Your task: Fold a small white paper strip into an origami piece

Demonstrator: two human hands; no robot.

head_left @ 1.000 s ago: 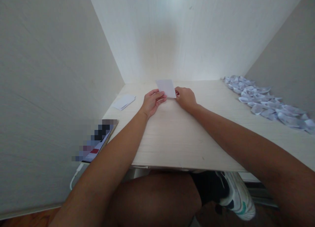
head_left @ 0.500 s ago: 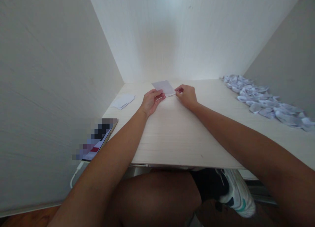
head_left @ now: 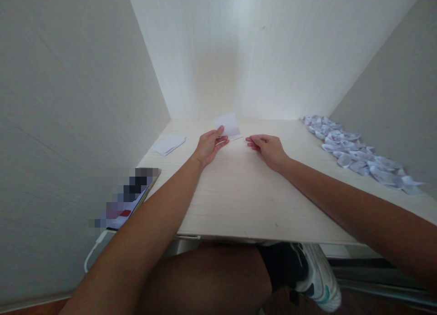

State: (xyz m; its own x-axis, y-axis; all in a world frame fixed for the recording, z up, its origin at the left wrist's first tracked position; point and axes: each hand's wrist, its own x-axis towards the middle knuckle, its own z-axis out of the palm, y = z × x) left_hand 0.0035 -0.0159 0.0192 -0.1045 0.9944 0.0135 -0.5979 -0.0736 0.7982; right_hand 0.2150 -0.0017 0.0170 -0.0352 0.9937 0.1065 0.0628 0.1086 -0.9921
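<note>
Paper slip, at the far middle of the desk, is now pinched by the left hand alone; the right hand has let go and rests beside it, fingers loosely curled and empty, leaving the handling one-handed.

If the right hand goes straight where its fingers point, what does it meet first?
Probably the white paper that the left hand pinches; the right hand is apart from it, depth unclear.

One paper slip was at the left hand's fingertips, one paper stack and one phone leftward, uncountably many folded papers rightward.
</note>
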